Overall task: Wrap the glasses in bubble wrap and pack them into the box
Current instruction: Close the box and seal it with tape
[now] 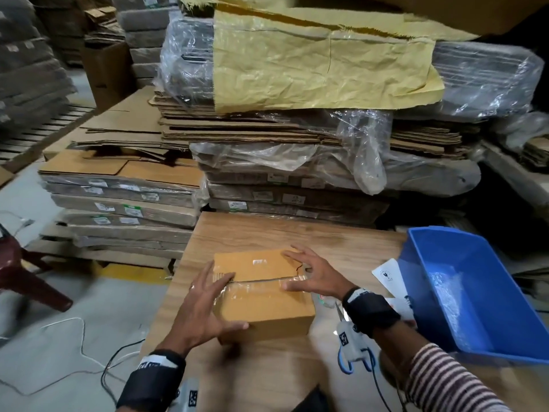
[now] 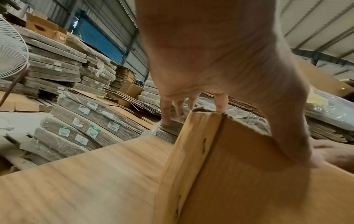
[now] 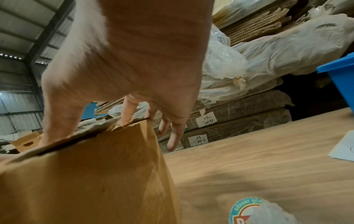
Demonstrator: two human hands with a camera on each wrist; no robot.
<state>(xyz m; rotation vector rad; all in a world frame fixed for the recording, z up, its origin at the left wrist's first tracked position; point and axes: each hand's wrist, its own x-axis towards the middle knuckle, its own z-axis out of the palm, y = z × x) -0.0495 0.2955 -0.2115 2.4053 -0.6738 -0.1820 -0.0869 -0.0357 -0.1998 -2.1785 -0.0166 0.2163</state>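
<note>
A closed brown cardboard box (image 1: 267,307) sits on the wooden table (image 1: 267,230), with clear tape (image 1: 261,282) shining along its top seam. My left hand (image 1: 205,301) lies over the box's left end, its fingers spread flat on the top and its thumb on the near side. On the right half of the top rests my right hand (image 1: 315,272), fingers spread and straight. The left wrist view has the left hand (image 2: 210,60) over the box's (image 2: 249,181) corner. The right wrist view has the right hand (image 3: 134,60) on the box's (image 3: 86,174) top edge. No glasses are visible.
A blue plastic bin (image 1: 475,292) holding bubble wrap (image 1: 445,292) stands at the table's right. Blue-handled scissors (image 1: 353,352) and white paper cards (image 1: 386,272) lie between bin and box. Stacks of flattened cardboard (image 1: 282,144) rise behind the table. A maroon chair (image 1: 23,272) stands on the floor at left.
</note>
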